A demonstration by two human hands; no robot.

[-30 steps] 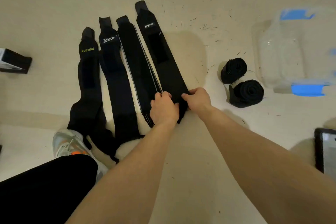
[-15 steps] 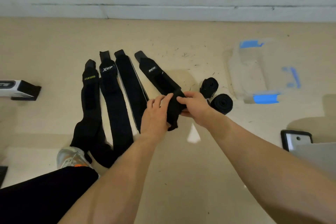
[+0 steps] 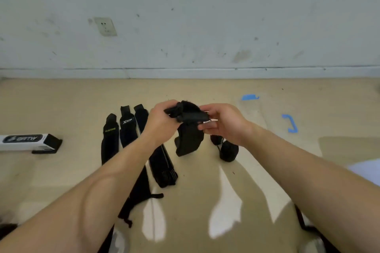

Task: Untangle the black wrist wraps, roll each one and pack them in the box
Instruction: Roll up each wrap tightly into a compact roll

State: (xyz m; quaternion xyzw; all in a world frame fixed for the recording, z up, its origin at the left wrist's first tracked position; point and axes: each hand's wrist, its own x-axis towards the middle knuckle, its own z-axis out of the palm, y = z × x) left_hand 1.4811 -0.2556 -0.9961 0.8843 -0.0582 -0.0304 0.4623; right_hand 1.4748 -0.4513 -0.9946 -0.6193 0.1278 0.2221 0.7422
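Watching the head cam feed here: biggest thing is the scuffed pale wall (image 3: 205, 16) behind the wrist wrap (image 3: 189, 139) that's up in the hands, then the tan floor (image 3: 205, 191) below it. Left of that wrap, three more wraps lie flat on the floor side by side: the yellow-lettered one (image 3: 110, 141) furthest out, the white-logo one (image 3: 127, 129) next, and the striped one (image 3: 162, 166) nearest, partly under the left forearm. Right of the held wrap sits the clear box (image 3: 265, 115) with blue clips, well apart from it. Way off to its left there's a white and black carton (image 3: 30, 141). The held wrap is off the floor, bunched at the top with its tail hanging down. Left hand (image 3: 162, 123) has its fingers curled round the top end, right hand (image 3: 224, 123) pinches the other side, thumb above and fingers under. Two rolled wraps (image 3: 228, 151) sit on the floor just below-right of it, one half hidden by the right wrist.
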